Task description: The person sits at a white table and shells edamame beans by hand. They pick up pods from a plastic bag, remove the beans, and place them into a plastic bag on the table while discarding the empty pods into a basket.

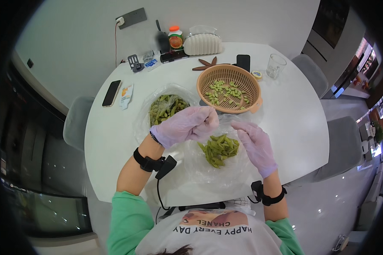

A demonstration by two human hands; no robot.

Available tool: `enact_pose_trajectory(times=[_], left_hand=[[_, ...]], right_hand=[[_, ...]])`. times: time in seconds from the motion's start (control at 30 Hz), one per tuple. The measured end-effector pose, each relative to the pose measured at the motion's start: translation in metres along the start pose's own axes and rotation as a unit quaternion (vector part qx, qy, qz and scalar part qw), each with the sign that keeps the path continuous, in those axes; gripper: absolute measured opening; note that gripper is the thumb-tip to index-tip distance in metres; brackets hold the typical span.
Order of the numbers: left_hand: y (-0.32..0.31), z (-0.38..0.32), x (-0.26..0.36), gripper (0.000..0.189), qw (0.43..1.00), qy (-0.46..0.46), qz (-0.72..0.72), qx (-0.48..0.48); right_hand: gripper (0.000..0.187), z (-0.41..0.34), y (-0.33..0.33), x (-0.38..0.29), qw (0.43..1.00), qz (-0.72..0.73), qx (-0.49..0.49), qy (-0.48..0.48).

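Note:
My left hand (191, 126), in a thin purple glove, is curled with its fingers bent, just below the orange plastic colander (255, 92). Whether something small is inside it, I cannot tell. My right hand (257, 145), gloved too, is a short way to the right with thumb and fingertips close together; nothing plainly shows between them. Green soybean pods (219, 150) lie in a heap on a clear plastic bag (198, 172) below and between my hands. Shelled green beans (226, 92) are scattered in the colander. Another clear bag of pods (161, 110) stands behind my left hand, partly hidden by it.
On the white table (115, 165) are a phone (111, 93) and a sachet (126, 95) at left, a glass cup (275, 66) at back right, and a tissue holder (203, 44), an orange-lidded jar (176, 38) and a dark phone (243, 62) at the back. Grey chairs (341, 146) flank it.

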State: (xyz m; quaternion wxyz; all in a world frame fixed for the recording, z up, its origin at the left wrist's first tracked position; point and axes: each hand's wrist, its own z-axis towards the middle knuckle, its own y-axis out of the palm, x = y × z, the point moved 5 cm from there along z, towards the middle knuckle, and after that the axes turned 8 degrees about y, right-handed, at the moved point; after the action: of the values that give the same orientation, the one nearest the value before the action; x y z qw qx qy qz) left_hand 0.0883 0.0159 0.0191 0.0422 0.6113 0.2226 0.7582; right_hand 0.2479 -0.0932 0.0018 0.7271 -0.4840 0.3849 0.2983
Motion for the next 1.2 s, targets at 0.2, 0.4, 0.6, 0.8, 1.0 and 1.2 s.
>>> enact_pose_trajectory(times=[0.2,0.4,0.6,0.8,1.0,1.2], left_hand=[[0.006,0.024,-0.006,0.056,0.994,-0.099,-0.038,0.000],[-0.089,0.120,-0.016,0.058,0.941,-0.112,0.027,0.319],[-0.090,0.097,0.002,0.051,0.953,-0.038,0.083,0.289],[-0.080,-0.011,0.021,0.024,0.896,-0.070,0.392,0.196],[-0.082,-0.056,-0.020,0.013,0.450,-0.122,0.873,0.144],[-0.076,-0.062,-0.004,0.016,0.552,-0.012,0.807,0.211]], right_hand=[[0.021,-0.004,-0.010,0.013,0.995,0.088,0.009,0.044],[0.026,0.006,-0.013,0.012,0.991,0.109,-0.008,0.078],[0.045,0.019,-0.011,0.016,0.987,0.145,-0.041,0.062],[0.047,0.016,0.016,-0.013,0.989,0.092,-0.113,-0.017],[0.047,0.004,0.038,-0.025,0.983,0.057,-0.173,0.006],[0.046,-0.005,0.036,-0.014,0.985,0.017,-0.171,0.021]])
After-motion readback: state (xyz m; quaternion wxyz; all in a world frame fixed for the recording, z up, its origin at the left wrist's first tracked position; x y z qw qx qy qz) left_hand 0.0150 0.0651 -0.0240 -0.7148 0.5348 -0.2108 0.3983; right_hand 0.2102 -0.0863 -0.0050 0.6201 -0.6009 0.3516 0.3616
